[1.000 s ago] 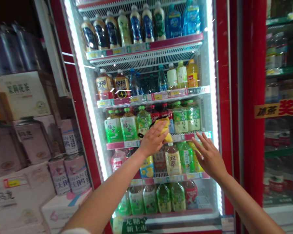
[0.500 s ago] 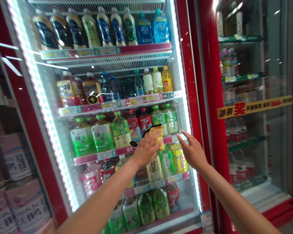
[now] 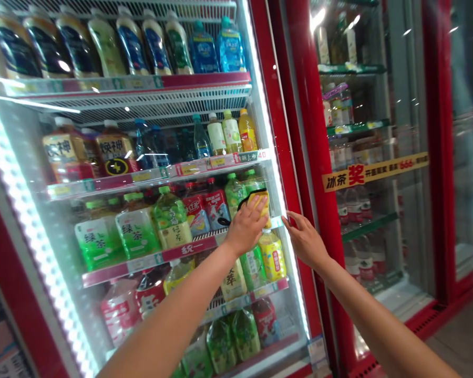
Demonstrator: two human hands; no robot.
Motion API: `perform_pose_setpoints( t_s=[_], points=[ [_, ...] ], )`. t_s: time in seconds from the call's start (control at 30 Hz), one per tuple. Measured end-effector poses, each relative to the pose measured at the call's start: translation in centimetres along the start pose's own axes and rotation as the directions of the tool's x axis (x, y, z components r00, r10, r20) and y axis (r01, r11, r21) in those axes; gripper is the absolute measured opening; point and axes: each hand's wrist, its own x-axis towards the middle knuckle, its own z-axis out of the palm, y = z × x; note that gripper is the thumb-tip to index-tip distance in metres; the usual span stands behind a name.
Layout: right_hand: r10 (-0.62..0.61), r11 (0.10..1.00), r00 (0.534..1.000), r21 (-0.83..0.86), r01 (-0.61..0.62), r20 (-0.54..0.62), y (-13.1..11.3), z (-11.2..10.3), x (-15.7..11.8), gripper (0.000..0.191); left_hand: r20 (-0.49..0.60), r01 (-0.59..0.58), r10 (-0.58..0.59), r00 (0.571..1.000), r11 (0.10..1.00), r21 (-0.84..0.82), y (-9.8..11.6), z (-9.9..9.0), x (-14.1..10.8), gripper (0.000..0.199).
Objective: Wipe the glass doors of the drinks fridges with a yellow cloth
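Note:
My left hand (image 3: 245, 227) presses a yellow cloth (image 3: 265, 196) with a black edge and loop flat against the glass front of a lit drinks fridge. The cloth lies before the third visible shelf, near the fridge's right side. Behind my fingers stand green tea bottles (image 3: 171, 218) and red-labelled bottles (image 3: 216, 203). My right hand (image 3: 306, 241) rests at the red door frame (image 3: 278, 126), right of the cloth. Its fingers are stretched out, and I see nothing in them.
More shelves of bottles fill the fridge; a price rail (image 3: 189, 249) runs below the tea bottles. A second red fridge (image 3: 315, 131) stands to the right, with a yellow banner (image 3: 378, 170) across its glass. Pale floor (image 3: 465, 341) shows at lower right.
The view has swung to the right. My left hand has slid the cloth rightward over the glass, closer to the door frame and my right hand. My right hand has kept near the frame.

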Motion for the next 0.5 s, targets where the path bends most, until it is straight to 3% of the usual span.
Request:
perform_pose_setpoints(
  t_s=[0.07,0.13,0.27,0.3,0.4,0.5],
  points=[
    [-0.025,1.000,1.000,0.001,0.025,0.013,0.6,-0.1,-0.5,0.050,0.035,-0.141,0.142,0.989,0.990,-0.013,-0.2,0.5,0.7,0.041],
    [-0.039,0.999,0.999,0.010,0.039,0.023,1.1,-0.1,-0.6,0.048,0.015,-0.166,0.166,0.986,0.986,-0.010,-0.6,0.9,2.7,0.047],
    [-0.027,0.999,1.000,0.030,0.027,0.012,1.7,0.1,-0.8,0.050,-0.084,0.102,-0.101,0.991,0.995,0.012,-0.1,2.0,6.6,0.071],
    [-0.020,0.999,1.000,0.036,0.019,0.008,1.9,0.2,-1.1,0.051,-0.082,0.115,-0.113,0.990,0.993,0.010,0.2,2.4,7.0,0.072],
    [-0.002,0.998,1.000,0.060,0.001,0.012,2.3,0.5,-2.7,0.054,-0.015,-0.078,0.078,0.997,0.997,-0.009,0.6,3.4,7.7,0.065],
    [0.002,0.996,1.000,0.091,-0.005,0.024,2.8,0.7,-4.2,0.053,0.044,-0.320,0.321,0.946,0.947,-0.028,-0.2,3.3,9.7,0.052]
  ],
)
